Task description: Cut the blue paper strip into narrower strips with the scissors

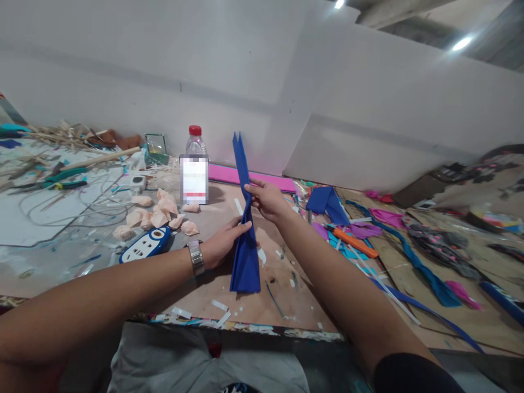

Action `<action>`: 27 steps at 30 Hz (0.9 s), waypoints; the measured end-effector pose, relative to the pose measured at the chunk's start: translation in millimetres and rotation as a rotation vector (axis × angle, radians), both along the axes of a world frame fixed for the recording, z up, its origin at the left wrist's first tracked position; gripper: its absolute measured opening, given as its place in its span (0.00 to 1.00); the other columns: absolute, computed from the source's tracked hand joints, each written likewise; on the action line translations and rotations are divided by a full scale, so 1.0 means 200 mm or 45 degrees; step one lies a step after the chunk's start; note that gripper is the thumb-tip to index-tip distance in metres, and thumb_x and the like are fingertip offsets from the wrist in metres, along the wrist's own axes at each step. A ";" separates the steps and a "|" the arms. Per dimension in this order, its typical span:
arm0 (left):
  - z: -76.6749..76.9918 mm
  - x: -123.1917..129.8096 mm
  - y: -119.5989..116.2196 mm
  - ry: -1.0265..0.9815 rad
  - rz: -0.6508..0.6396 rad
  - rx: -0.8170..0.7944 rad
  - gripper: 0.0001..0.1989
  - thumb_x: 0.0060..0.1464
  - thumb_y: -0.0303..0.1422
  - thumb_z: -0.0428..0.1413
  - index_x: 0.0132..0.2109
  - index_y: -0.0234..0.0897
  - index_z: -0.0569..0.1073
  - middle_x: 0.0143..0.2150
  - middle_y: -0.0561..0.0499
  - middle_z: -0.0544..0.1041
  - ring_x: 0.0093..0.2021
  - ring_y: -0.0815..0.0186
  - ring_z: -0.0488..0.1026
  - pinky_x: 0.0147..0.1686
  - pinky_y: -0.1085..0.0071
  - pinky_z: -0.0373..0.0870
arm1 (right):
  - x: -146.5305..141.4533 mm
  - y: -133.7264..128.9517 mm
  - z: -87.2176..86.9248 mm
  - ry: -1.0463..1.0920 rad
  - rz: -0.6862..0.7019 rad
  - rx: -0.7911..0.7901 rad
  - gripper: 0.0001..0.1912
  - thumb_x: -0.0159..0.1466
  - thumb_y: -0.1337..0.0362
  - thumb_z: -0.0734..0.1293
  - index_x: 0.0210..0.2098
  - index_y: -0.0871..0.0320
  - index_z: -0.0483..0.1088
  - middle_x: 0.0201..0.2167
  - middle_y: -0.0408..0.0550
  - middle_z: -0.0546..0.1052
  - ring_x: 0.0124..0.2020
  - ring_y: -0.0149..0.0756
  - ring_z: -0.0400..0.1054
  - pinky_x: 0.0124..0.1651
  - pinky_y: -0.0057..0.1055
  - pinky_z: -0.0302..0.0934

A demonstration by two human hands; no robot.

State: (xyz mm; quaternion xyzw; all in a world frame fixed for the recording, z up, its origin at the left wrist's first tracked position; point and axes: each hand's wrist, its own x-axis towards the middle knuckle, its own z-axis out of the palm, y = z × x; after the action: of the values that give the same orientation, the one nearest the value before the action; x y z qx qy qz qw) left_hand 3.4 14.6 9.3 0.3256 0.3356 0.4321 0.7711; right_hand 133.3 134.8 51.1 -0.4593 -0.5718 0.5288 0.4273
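Blue folded strip [245, 254] flares below, with 2 pointed tips above.

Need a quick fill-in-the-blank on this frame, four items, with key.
1. The left hand and right hand grip a long, folded deep-blue strip; the ____ one is nearer its two-pointed top.
2. The silver metal-banded watch sits just behind the ____ hand.
3. The screw cap on the clear plastic bottle is ____.
4. The slim cutter right of the blue strip is mostly ____.

Missing: right; left; red; orange.
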 end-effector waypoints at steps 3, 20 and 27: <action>-0.01 0.00 0.00 -0.001 -0.005 -0.005 0.18 0.62 0.40 0.59 0.56 0.42 0.68 0.34 0.49 0.78 0.34 0.58 0.81 0.36 0.62 0.81 | 0.03 0.02 0.00 0.139 0.020 -0.093 0.14 0.57 0.64 0.77 0.39 0.59 0.72 0.22 0.36 0.68 0.18 0.22 0.51 0.17 0.23 0.45; -0.04 0.01 0.02 0.152 0.087 0.023 0.09 0.58 0.30 0.60 0.47 0.39 0.75 0.35 0.50 0.79 0.32 0.66 0.76 0.33 0.71 0.76 | 0.24 0.14 -0.04 0.066 -0.129 -0.438 0.07 0.68 0.63 0.69 0.39 0.61 0.77 0.27 0.44 0.79 0.25 0.33 0.71 0.32 0.31 0.70; -0.02 -0.01 0.02 0.282 0.043 0.097 0.08 0.57 0.35 0.63 0.41 0.37 0.73 0.21 0.59 0.67 0.16 0.74 0.61 0.16 0.80 0.57 | 0.28 0.04 0.12 0.181 -0.091 -0.345 0.06 0.57 0.69 0.67 0.32 0.59 0.77 0.25 0.47 0.82 0.28 0.39 0.75 0.38 0.35 0.74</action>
State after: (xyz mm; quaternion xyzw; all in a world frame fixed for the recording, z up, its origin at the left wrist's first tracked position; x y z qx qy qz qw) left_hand 1.2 18.9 5.3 0.3948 0.4073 0.4188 0.7091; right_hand 188.6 143.4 75.3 -0.4942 -0.4469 0.6166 0.4194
